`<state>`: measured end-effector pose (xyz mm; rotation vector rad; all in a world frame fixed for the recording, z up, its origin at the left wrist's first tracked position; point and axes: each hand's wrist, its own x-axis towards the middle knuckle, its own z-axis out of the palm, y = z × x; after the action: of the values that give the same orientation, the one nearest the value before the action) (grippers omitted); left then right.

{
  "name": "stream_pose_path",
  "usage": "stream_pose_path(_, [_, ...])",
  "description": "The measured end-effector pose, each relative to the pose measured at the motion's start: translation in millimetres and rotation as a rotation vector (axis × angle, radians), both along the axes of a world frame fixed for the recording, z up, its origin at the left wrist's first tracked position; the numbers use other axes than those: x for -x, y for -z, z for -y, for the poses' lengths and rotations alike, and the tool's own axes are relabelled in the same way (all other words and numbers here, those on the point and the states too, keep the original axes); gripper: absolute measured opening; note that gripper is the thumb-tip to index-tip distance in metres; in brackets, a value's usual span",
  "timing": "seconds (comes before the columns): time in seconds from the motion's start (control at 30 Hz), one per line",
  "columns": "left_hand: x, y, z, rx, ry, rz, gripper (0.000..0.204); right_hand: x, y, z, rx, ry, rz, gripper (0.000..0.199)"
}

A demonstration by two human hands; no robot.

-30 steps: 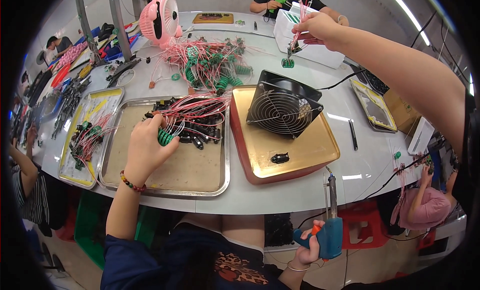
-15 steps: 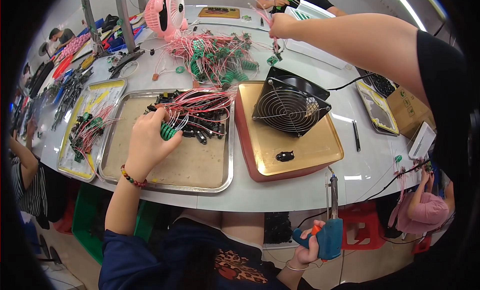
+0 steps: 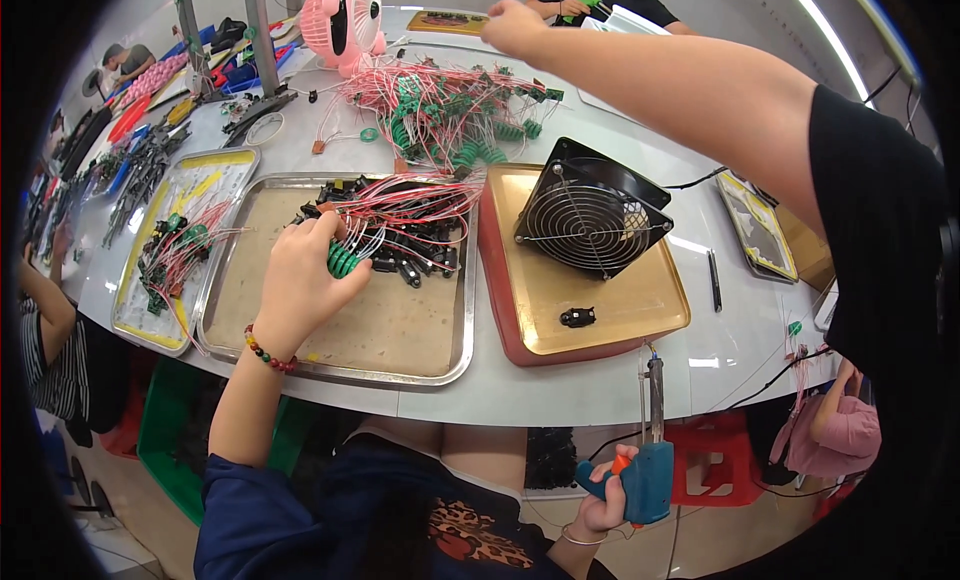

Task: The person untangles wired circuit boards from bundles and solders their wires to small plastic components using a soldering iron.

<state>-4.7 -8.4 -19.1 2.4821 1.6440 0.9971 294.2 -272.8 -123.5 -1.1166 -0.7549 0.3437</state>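
Observation:
My left hand, with a beaded bracelet at the wrist, is closed at the fingertips on a green coil with wires. It hovers over a metal tray that also holds red and white wires and small black parts. Below the table's front edge, my right hand grips a blue soldering gun, a finger at its orange trigger. The gun's metal tip points up near a red box with a gold top, where a small black part lies.
A black fan stands on the gold top. Behind it, a co-worker's arm reaches in from the right over a heap of wired green coils. A pink fan and a second tray stand to the left.
The co-worker's hand has moved left, and the wired part that hung from it is no longer in it. My hands keep their grips; the whole view has shifted slightly.

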Motion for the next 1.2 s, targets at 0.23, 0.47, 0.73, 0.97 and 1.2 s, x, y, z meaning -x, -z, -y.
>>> stream_pose_path(0.23, [1, -1, 0, -0.004, 0.003, 0.012, 0.034, 7, -9, -5, 0.006, 0.009, -0.022, 0.052])
stream_pose_path(0.47, [2, 0, 0, 0.020, -0.002, 0.018, 0.034, 4, -4, -4, 0.009, 0.014, 0.006, 0.053])
stream_pose_path(0.73, [1, 2, 0, -0.005, 0.002, 0.017, 0.033, 4, -10, -6, 0.026, 0.064, 0.012, 0.052])
stream_pose_path(0.97, [0, 3, 1, 0.008, 0.000, 0.040, 0.033, 7, -16, -10, 0.030, 0.098, -0.031, 0.050])
stream_pose_path(1.2, [0, 7, -1, -0.028, 0.020, 0.039, 0.033, 6, -18, -7, 0.047, 0.068, -0.022, 0.049])
